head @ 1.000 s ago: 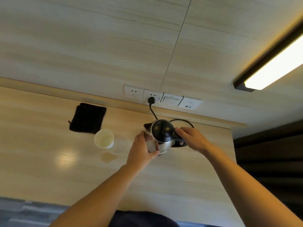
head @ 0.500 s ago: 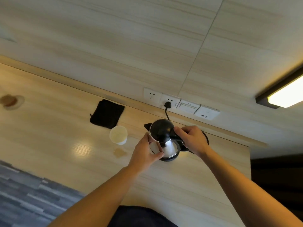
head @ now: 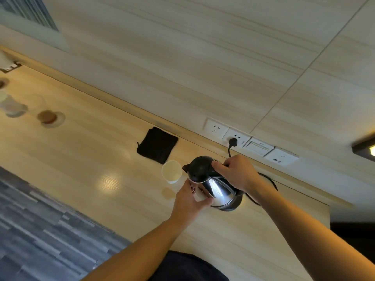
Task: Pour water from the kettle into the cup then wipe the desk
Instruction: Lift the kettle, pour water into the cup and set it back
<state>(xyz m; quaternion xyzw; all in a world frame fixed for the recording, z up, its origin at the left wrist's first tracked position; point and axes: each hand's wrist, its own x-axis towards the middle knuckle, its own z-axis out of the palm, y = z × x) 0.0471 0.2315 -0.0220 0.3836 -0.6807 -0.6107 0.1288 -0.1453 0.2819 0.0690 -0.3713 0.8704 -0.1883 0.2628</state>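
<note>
A steel kettle (head: 216,190) with a black lid is tilted to the left, its spout close to the rim of a white paper cup (head: 171,171) on the wooden desk (head: 85,169). My right hand (head: 237,173) grips the kettle's handle. My left hand (head: 190,199) holds the kettle's steel body from below. A folded black cloth (head: 157,145) lies behind the cup near the wall. I cannot see any water stream.
The kettle's black cord (head: 230,148) runs to a wall socket (head: 236,137) beside other sockets. A small spill mark (head: 167,193) lies in front of the cup. Far left stand a brown-filled glass (head: 48,117) and a white cup (head: 11,107). Grey carpet (head: 40,240) lies below the desk edge.
The kettle has come off its base and moved left toward the cup, tilting further. Both hands stayed on it. My view swung left, showing more desk.
</note>
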